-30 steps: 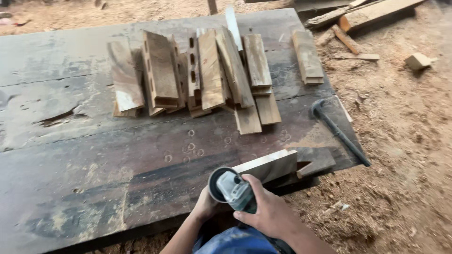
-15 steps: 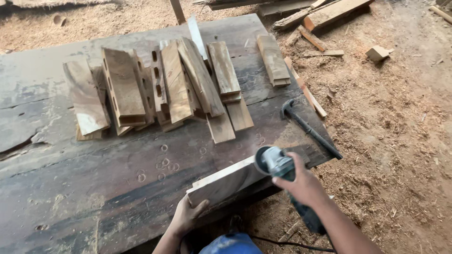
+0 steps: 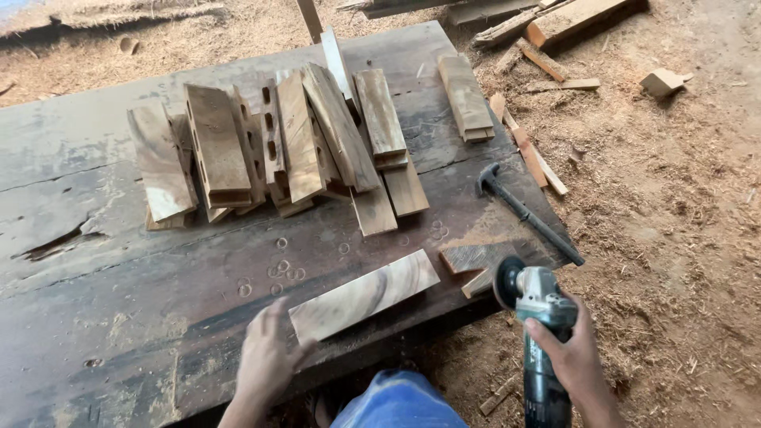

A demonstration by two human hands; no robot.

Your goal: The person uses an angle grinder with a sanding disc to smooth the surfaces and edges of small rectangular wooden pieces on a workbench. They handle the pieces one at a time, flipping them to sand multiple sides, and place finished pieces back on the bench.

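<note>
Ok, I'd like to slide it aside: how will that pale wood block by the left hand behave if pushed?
The pale wood block looks rigid and lies flat on the dark workbench, so it should slide, not roll or tip. The bench looks rough, so it may drag. The left hand touches its end.

Left hand [image 3: 265, 361]: motion-blurred; fingers not separable, and contact with the near end of the pale plank [image 3: 365, 295] cannot be confirmed. Forearm cut by the bottom edge.

Angle grinder [image 3: 535, 333]: tail of the body runs off the bottom edge; disc seen nearly edge-on, its face hidden. Right hand [image 3: 572, 357] wraps the body, palm side hidden, wrist cut by the frame.

Stacked wood pieces [image 3: 277, 147]: lower layers covered by upper ones, count not determinable.

Workbench [image 3: 119, 261]: left side cut off by the frame.

Boards [image 3: 555, 20] at the top edge: far ends out of frame.

Small rings on the bench top: too small to identify.
</note>
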